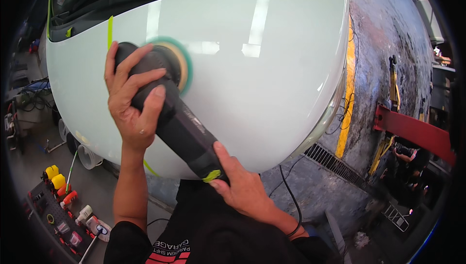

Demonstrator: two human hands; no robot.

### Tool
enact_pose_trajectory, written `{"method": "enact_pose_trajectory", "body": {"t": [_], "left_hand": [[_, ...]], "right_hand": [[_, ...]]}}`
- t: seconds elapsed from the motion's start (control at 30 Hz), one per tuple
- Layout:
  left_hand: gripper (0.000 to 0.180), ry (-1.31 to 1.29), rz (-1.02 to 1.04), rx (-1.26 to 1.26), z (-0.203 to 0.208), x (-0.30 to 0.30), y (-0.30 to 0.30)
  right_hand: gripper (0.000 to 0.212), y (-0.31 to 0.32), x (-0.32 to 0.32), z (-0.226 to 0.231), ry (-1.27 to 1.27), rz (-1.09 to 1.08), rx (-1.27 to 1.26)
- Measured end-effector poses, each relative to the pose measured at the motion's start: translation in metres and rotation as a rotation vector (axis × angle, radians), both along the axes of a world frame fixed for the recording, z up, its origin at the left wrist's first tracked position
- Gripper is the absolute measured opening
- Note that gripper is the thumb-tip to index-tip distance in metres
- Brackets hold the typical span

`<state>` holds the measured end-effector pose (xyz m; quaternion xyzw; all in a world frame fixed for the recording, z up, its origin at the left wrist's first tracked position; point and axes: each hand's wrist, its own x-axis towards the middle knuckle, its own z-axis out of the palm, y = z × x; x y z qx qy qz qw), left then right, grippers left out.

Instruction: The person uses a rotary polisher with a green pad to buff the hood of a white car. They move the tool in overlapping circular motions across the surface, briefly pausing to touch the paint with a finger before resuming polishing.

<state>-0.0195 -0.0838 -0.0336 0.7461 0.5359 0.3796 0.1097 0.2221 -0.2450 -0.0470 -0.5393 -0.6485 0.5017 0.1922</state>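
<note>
A black car polisher [182, 125] lies diagonally over the white car hood [252, 99], its round teal and tan pad [186, 62] against the paint. The pad's edge looks blurred. My left hand [133, 96] is wrapped over the polisher's head, fingers spread across the top and thumb on the near side. At the rear end, my right hand [240, 181] grips the body close to a piece of yellow-green tape [211, 175]. Its fingers under the tool are partly hidden. A black cord [292, 193] runs down past my right forearm.
Yellow-green tape strips [110, 32] mark the hood's left part. At lower left stands a cart [41, 201] with bottles and tools, near white buckets [88, 157]. A red lift arm [412, 130] extends on the right, beyond a floor grate [335, 164] and yellow line [345, 118].
</note>
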Motion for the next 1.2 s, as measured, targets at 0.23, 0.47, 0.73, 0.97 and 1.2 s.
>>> {"method": "enact_pose_trajectory", "body": {"t": [0.23, 0.47, 0.73, 0.97, 1.2], "left_hand": [[0.013, -0.078, -0.164, 0.059, -0.001, 0.158, 0.046], [0.025, -0.177, -0.282, 0.102, -0.009, 0.259, 0.075], [0.01, -0.121, -0.165, 0.121, -0.005, 0.143, 0.075], [0.012, -0.012, -0.073, 0.08, 0.0, -0.013, 0.041], [0.014, -0.018, 0.044, 0.007, -0.003, -0.063, 0.015]], "right_hand": [[0.087, -0.02, 0.087, 0.01, 0.148, -0.493, -0.127], [0.087, -0.02, 0.11, -0.006, 0.299, -0.788, -0.018], [0.091, -0.007, 0.039, -0.022, 0.265, -0.557, -0.015], [0.087, 0.009, -0.033, -0.007, 0.075, -0.085, -0.015], [0.084, 0.002, -0.072, -0.012, 0.121, -0.05, 0.063]]}}
